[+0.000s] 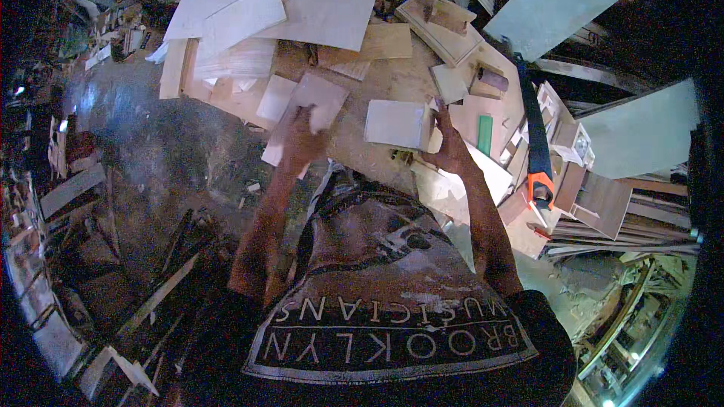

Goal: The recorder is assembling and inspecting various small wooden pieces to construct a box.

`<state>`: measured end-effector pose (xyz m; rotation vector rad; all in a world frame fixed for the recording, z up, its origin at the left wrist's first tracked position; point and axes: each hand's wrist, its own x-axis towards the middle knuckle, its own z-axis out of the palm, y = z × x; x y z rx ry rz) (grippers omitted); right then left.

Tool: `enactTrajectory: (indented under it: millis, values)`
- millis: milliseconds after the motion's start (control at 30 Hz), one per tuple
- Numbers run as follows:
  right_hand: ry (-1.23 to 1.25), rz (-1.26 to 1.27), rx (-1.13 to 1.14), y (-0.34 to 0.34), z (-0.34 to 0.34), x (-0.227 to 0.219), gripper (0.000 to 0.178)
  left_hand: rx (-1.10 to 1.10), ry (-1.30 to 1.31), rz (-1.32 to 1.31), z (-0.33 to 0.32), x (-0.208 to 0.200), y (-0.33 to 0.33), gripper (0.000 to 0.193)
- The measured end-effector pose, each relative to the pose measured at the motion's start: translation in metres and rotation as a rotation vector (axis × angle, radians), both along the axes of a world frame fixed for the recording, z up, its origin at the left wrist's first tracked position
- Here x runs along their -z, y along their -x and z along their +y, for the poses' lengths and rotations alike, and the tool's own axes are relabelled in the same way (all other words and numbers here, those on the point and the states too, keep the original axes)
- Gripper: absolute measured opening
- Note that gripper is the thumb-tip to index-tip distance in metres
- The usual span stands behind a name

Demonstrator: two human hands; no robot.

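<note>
My left hand [303, 142] is closed on the near part of a thin, flat wooden board [323, 96], tilted over paler pieces at the bench's near-left edge. To the right, a pale rectangular wooden block [395, 123] lies near the front edge of the workbench [354, 154]. My right hand [455, 152] grips that block at its right end, forefinger at the far corner and thumb at the near one. Part of this grip is dim and blurred.
Large pale sheets [302, 0] cover the back of the bench. A handsaw with an orange handle [540, 188] lies at the right, near a green strip [484, 134] and a brown block [492, 81]. Wood offcuts [151, 301] litter the floor at left; stacked boards [633, 215] stand right.
</note>
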<state>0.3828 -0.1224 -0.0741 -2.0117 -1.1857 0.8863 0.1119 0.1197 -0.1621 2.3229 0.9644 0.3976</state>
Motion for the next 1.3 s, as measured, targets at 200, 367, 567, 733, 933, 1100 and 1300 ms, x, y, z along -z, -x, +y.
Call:
enactTrajectory:
  millis: [200,367,567,733,933,1100,1300]
  values:
    - [-0.102,0.030,-0.009,-0.005,-0.002,0.006,0.125,0.332,0.607,-0.154,-0.053,0.006,-0.047,0.085]
    - [-0.082,0.027,0.011,-0.003,0.000,0.010,0.125,0.294,0.446,-0.037,-0.070,0.004,-0.058,0.083]
    - [-0.064,-0.044,0.055,0.013,0.012,-0.007,0.124,0.069,0.369,0.009,-0.069,0.023,-0.028,0.067]
    - [0.095,-0.037,0.127,0.023,0.015,-0.026,0.124,-0.045,0.507,0.026,-0.038,0.030,0.009,0.057]
    - [0.032,-0.212,0.201,0.025,0.002,0.004,0.134,0.410,0.259,-0.006,-0.027,0.016,-0.015,0.074]
    - [-0.036,0.321,0.136,0.062,-0.007,-0.009,0.129,0.343,1.471,-0.067,-0.006,0.022,-0.019,0.120]
    - [-0.342,0.562,0.500,0.135,-0.052,-0.041,0.123,0.578,1.245,-0.105,-0.034,-0.063,-0.046,0.108]
